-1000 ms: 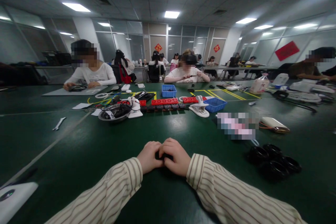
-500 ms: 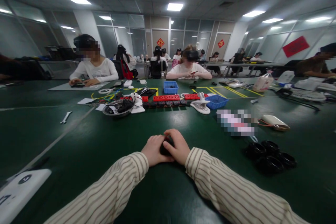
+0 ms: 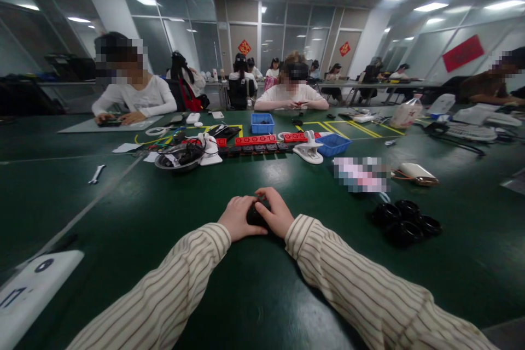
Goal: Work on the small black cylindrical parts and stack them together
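Note:
Just above the green tabletop, at the middle of the view, both hands close round a small black rounded object. My left hand grips it from the left, with the thumb along its near side. My right hand wraps it from the right, fingers curled over its far side and the thumb across it. Much of the object is hidden by the fingers, so its kind cannot be made out. Off to the right stand several black round cup-like parts, joined in a cluster.
Farther back are red power-strip-like blocks, a metal bowl of cables, a white clip and blue bins. A wrench lies left, a white device near left. Co-workers sit across the table.
The whole scene sits slightly higher and the near objects have shifted a little, as the head view tilts down. Both hands keep hold of the black object, with the fingers slightly shifted on it.

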Demonstrator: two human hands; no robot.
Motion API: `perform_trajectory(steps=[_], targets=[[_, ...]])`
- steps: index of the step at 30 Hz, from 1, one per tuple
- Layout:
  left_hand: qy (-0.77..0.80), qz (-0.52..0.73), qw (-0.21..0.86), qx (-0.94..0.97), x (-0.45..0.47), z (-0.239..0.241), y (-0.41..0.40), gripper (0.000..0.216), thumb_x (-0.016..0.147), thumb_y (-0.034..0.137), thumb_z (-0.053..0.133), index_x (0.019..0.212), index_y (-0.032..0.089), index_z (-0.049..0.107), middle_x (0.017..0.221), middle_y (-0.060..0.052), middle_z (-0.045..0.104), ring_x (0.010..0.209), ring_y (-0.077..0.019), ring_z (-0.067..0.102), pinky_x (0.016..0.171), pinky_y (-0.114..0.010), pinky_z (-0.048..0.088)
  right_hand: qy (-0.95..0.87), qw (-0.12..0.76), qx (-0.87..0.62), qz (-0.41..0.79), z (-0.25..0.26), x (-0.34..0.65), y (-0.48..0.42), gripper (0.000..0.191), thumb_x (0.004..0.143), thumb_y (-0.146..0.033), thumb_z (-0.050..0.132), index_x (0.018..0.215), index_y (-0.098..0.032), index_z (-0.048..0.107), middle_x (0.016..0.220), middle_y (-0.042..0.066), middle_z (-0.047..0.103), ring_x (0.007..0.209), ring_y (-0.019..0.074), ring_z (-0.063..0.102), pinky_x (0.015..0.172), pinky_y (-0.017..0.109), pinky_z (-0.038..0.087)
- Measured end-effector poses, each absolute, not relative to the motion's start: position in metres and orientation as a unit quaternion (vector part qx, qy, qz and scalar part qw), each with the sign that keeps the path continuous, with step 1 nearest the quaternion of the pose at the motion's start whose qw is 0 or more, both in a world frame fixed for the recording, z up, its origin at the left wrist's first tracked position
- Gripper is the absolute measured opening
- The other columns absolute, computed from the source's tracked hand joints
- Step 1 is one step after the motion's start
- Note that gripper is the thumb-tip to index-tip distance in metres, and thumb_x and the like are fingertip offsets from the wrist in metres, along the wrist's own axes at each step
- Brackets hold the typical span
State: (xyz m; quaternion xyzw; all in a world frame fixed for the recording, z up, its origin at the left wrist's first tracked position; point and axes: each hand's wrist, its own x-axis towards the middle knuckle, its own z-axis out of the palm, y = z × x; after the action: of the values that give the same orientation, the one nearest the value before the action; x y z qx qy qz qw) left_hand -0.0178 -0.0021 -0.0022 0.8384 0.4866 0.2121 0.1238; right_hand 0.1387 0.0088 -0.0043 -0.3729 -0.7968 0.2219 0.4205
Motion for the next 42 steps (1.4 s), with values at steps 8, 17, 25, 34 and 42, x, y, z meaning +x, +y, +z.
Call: perform_trajectory(steps=[8,17,25,34,42], targets=[[0.495,0.226,0.116,0.831,-0.018,0.001,-0.006,0.07,0.055,0.053,0.073,0.107,0.015,0.048,0.101,-0.007,0.057,0.097,-0.027,0.051,0.091,-0.043,0.035,-0.792,0.42,-0.384,0.22,-0.004,0.14,0.003,0.026,0.084,-0.034,0.045,0.102,-0.016,0.049,0.096,0.008,0.053,0.09,0.0207,0.05,0.081,0.037,0.043],[0.496,0.24,0.113,0.827,-0.019,0.0,-0.005,0.073,0.052,0.053,0.075,0.109,0.016,0.047,0.096,-0.005,0.058,0.088,-0.0245,0.053,0.086,-0.041,0.038,-0.799,0.416,-0.391,0.188,-0.001,0.142,-0.001,0.03,0.083,-0.036,0.045,0.105,-0.015,0.048,0.101,0.01,0.051,0.095,0.023,0.049,0.084,0.04,0.042],[0.483,0.246,0.118,0.832,-0.02,-0.001,-0.003,0.078,0.05,0.057,0.074,0.11,0.016,0.046,0.096,-0.005,0.057,0.087,-0.0256,0.053,0.085,-0.042,0.038,-0.788,0.424,-0.416,0.159,-0.01,0.142,0.005,0.036,0.086,-0.042,0.038,0.108,-0.014,0.047,0.102,0.011,0.051,0.095,0.0223,0.05,0.083,0.039,0.043],[0.478,0.287,0.111,0.823,-0.022,-0.005,-0.004,0.064,0.071,0.06,0.054,0.116,0.015,0.043,0.098,-0.006,0.055,0.081,-0.0217,0.054,0.082,-0.038,0.039,-0.734,0.459,-0.486,0.119,-0.016,0.142,0.013,0.044,0.087,-0.048,0.027,0.104,-0.015,0.05,0.102,0.011,0.053,0.096,0.0233,0.049,0.086,0.042,0.039],[0.542,0.383,0.051,0.746,-0.027,-0.008,-0.003,0.059,0.085,0.056,0.017,0.117,0.012,0.042,0.097,-0.009,0.052,0.09,-0.0232,0.05,0.084,-0.038,0.036,-0.63,0.494,-0.593,0.081,-0.029,0.142,0.029,0.045,0.088,-0.045,0.022,0.098,-0.015,0.054,0.098,0.012,0.054,0.097,0.0222,0.047,0.087,0.04,0.037]])
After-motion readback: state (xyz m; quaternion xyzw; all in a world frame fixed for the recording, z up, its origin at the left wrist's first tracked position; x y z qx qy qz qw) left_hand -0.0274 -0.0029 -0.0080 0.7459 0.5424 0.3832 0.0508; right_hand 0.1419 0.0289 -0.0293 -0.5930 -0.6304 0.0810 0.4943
